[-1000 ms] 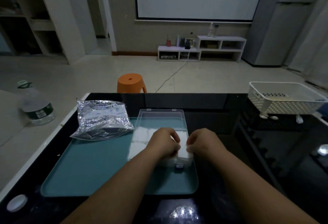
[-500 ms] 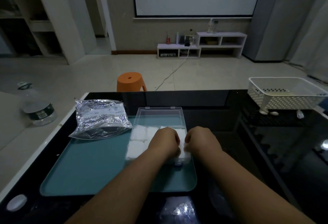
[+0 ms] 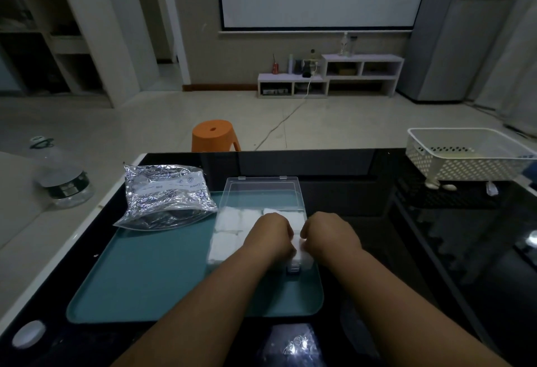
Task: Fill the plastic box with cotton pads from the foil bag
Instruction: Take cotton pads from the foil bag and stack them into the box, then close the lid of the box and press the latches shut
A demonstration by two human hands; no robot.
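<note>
- The box (image 3: 308,262) sits on the right half of the tray (image 3: 145,279), lid (image 3: 263,189) thrown back, and we see white pads (image 3: 232,217) across nearly all of it.
- Left hand (image 3: 268,235) and right hand (image 3: 331,234) meet over the near right corner, fingers curled tight on the pads there. Tucking them in, we'd say.
- Our read: filling is nearly done, with this corner left to settle.
- The bag (image 3: 167,195) lies just left of the box, slack. We can't tell what's left inside.
- A basket (image 3: 465,163) stands far right.
</note>
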